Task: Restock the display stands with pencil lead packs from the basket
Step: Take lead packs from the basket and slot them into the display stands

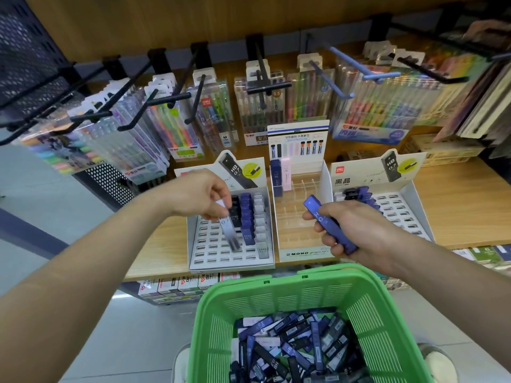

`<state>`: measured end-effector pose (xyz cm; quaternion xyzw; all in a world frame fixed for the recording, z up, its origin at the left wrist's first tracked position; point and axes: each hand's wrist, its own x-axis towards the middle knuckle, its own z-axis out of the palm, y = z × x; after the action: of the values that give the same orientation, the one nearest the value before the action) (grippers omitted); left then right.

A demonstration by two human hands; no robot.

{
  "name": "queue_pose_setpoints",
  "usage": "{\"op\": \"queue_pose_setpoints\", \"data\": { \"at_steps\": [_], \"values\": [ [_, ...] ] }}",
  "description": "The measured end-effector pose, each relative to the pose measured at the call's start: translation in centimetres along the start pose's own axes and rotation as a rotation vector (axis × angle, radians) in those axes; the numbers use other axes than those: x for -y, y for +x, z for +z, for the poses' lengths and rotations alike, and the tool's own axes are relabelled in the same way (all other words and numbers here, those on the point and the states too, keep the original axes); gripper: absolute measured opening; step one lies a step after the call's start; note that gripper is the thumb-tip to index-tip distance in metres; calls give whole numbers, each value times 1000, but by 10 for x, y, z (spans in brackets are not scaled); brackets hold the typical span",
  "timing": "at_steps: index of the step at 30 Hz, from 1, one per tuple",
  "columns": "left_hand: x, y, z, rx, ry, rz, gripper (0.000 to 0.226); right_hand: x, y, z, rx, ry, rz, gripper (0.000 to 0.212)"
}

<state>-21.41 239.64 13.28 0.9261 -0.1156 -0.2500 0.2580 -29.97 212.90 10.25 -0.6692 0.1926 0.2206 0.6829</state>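
while hands grip — packs over stand

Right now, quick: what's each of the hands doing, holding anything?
Left hand: closed on a grey lead pack, its lower end at the left display stand.
Right hand: closed on a blue lead pack, above the basket.

So three display stands sit side by side on the counter: left stand, middle stand, right stand. The basket is in front of them, nearest the camera, with loose lead packs piled in it. Behind the stands, pen sets hang on hooks. More boxed stock sits on the shelf under the counter.
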Motion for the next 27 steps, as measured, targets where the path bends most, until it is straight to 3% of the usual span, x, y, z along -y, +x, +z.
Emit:
{"op": "queue_pose_setpoints", "data": {
  "at_steps": [3, 9, 13, 18, 23, 27],
  "values": [
    [2, 8, 21, -30, 55, 55, 13, -2, 1, 0, 31, -26, -25, 27],
    [17, 12, 31, -78, 399, 131, 11, -6, 3, -1, 42, -20, -26, 20],
    [47, 11, 15, -252, 543, 72, 8, -7, 4, 0, 60, -36, -33, 22],
    [67, 13, 19, -448, 368, 9, 8, -8, 3, 3, 102, 21, -50, 20],
    [63, 20, 38, -489, 296, 46, 8, -9, 4, 6, 116, 71, -66, 19],
    [61, 22, 47, -488, 369, 41, 11, -10, 3, 6, 142, 64, -71, 19]
  ]
}}
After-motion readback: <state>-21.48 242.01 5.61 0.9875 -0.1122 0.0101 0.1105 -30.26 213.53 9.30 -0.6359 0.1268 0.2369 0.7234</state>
